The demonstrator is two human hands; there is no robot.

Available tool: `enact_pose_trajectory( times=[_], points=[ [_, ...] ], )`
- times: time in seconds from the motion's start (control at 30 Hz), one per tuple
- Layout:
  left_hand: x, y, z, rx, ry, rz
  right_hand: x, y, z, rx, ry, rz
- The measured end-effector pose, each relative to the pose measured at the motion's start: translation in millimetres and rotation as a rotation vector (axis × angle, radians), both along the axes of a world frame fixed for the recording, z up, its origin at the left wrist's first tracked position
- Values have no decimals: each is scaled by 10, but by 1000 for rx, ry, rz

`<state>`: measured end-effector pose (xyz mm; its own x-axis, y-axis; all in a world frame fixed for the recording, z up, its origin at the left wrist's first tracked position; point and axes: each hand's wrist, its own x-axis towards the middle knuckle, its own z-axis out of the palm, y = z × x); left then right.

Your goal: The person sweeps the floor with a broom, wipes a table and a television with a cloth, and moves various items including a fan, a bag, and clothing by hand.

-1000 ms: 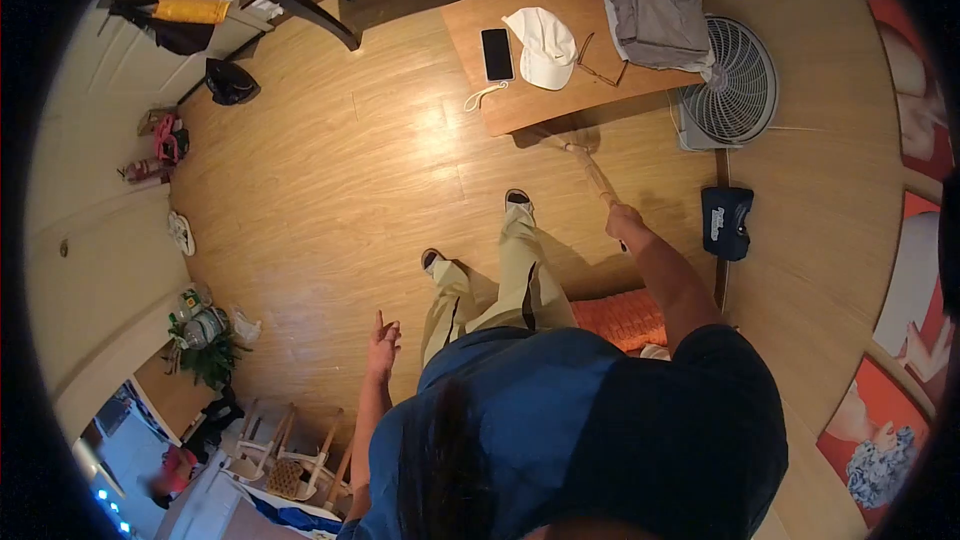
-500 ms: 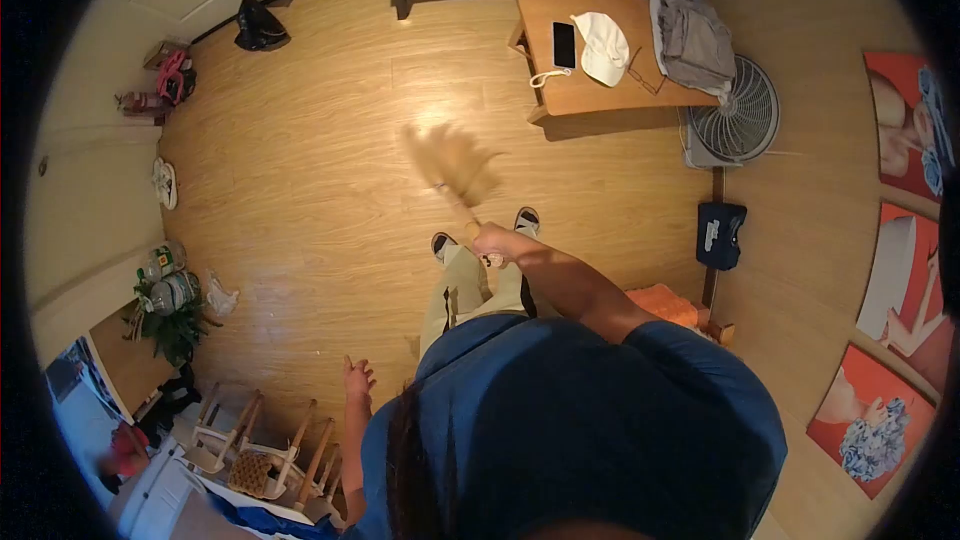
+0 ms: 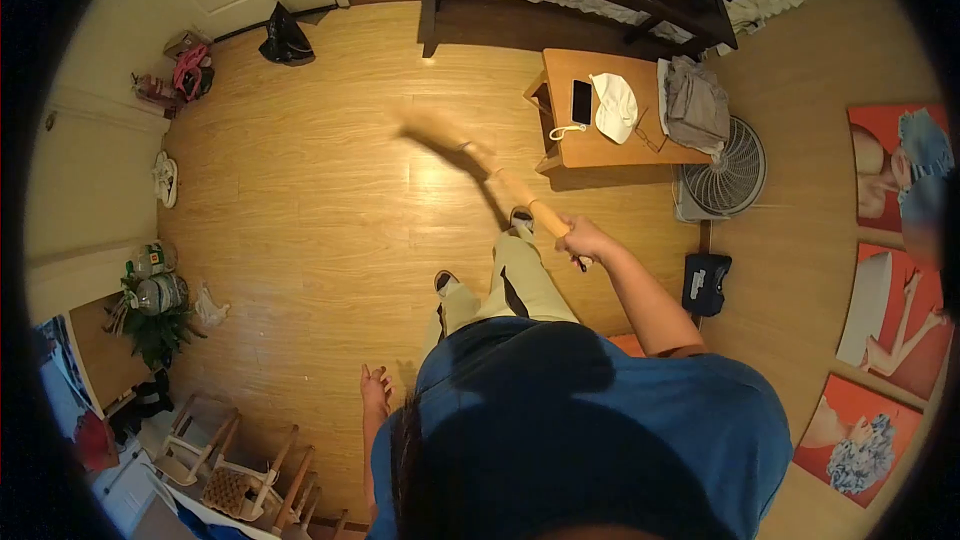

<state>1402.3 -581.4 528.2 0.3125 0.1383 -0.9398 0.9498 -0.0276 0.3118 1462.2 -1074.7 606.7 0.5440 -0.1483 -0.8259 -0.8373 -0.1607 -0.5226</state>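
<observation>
My right hand (image 3: 585, 239) is closed around the handle of a soft hand broom (image 3: 510, 185), out in front of my right leg. The broom slants up and to the left, and its bristle head is smeared by motion low over the wood floor (image 3: 300, 210). Down at my left side hangs my left hand (image 3: 376, 387), its fingers loosely apart with nothing in them. Both sandalled feet stand on the floor, the right one ahead of the left.
A low wooden table (image 3: 580, 155) bears a phone (image 3: 581, 102), a white cap (image 3: 614, 108) and folded clothes (image 3: 696, 103). Beside it is a fan (image 3: 722, 170). Stools (image 3: 235, 465), bottles with a plant (image 3: 160, 325), shoes (image 3: 165, 180) and a black bag (image 3: 286, 38) line the left.
My right hand has swung right with the broom, and the broom head now trails out to the left. My right foot has come forward; the left hand still hangs at my side.
</observation>
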Motion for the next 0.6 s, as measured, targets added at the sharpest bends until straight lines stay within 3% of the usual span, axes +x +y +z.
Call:
enact_pose_trajectory(
  times=[0.07,0.13,0.2,0.27,0.33,0.4,0.43,0.5,0.57,0.6],
  points=[
    [6,-32,-111,5,14,37,276,-236,-347,-193,-35,27],
    [-21,-67,-135,16,29,67,609,-636,-1276,-323,-65,26],
    [-99,-170,-109,129,-31,98,1139,-741,-1502,-183,139,-128],
    [-270,15,-418,25,69,214,1605,-587,-1194,-226,180,-78],
    [-379,85,-587,-71,230,334,1881,-520,-1786,-55,245,-81],
    [-189,-249,-422,5,235,212,1658,-512,-2250,610,-489,-191],
    [-97,-429,-345,32,229,148,1893,-457,-2007,337,-139,-101],
    [116,-845,-230,50,231,41,2119,-697,-1759,72,232,-20],
    [435,-1273,-216,50,224,-37,2046,-1249,-1837,918,14,-330],
    [672,-1502,-228,44,214,-68,2164,-1552,-1732,843,202,-278]
  ],
)
